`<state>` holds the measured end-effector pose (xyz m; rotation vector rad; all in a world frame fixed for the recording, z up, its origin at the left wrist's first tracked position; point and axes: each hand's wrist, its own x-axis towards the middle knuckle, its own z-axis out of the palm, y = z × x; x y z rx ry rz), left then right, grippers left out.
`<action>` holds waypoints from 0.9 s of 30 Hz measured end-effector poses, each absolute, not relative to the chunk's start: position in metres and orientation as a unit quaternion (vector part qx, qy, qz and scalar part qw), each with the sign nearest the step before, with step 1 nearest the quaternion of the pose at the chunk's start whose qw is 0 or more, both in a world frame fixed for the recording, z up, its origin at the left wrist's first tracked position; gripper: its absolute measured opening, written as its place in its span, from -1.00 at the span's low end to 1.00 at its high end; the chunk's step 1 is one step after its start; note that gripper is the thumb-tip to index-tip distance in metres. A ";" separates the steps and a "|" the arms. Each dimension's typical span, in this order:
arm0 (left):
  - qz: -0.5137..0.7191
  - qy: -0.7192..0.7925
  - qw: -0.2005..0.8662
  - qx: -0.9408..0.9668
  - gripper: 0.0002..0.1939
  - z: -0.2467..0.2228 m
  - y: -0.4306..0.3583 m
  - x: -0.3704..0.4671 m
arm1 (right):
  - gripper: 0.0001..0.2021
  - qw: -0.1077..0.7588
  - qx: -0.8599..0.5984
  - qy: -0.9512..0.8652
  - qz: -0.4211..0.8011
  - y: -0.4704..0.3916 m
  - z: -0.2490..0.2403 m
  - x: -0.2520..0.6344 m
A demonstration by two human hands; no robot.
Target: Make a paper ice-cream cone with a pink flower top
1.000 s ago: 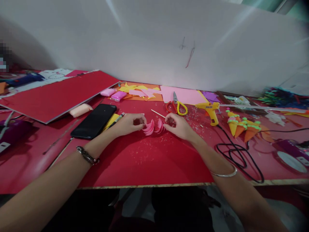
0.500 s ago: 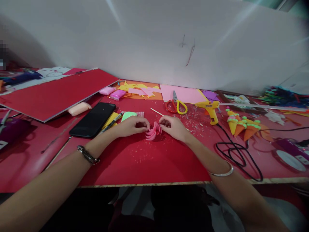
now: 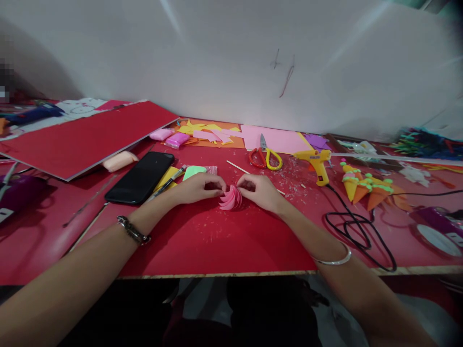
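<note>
2 hands meet at a pink fanned piece, held between them over the middle of the red worktop; contact with the surface cannot be told. Left hand: grip pinched on the left edge. Right hand: grip pinched on the upper right edge. Thin stick passes behind the right hand. Scissors, 1 handle red, 1 yellow, lie beyond.
</note>
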<state>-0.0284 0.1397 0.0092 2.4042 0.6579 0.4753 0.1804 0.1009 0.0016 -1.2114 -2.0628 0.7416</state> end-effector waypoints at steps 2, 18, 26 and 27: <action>0.183 0.245 0.289 0.907 -0.85 0.009 0.140 -0.028 | -0.91 0.318 -0.454 -0.780 0.289 0.101 0.001 0.180; 0.213 0.280 0.315 0.882 -0.83 0.006 0.139 -0.027 | -0.91 0.314 -0.442 -0.763 0.352 0.103 0.000 0.183; 0.301 0.298 0.224 0.878 -0.83 0.017 0.131 -0.028 | -0.90 0.328 -0.457 -0.756 0.335 0.103 0.000 0.184; 0.304 0.289 0.212 0.883 -0.82 0.018 0.130 -0.028 | -0.90 0.334 -0.458 -0.755 0.330 0.103 0.001 0.184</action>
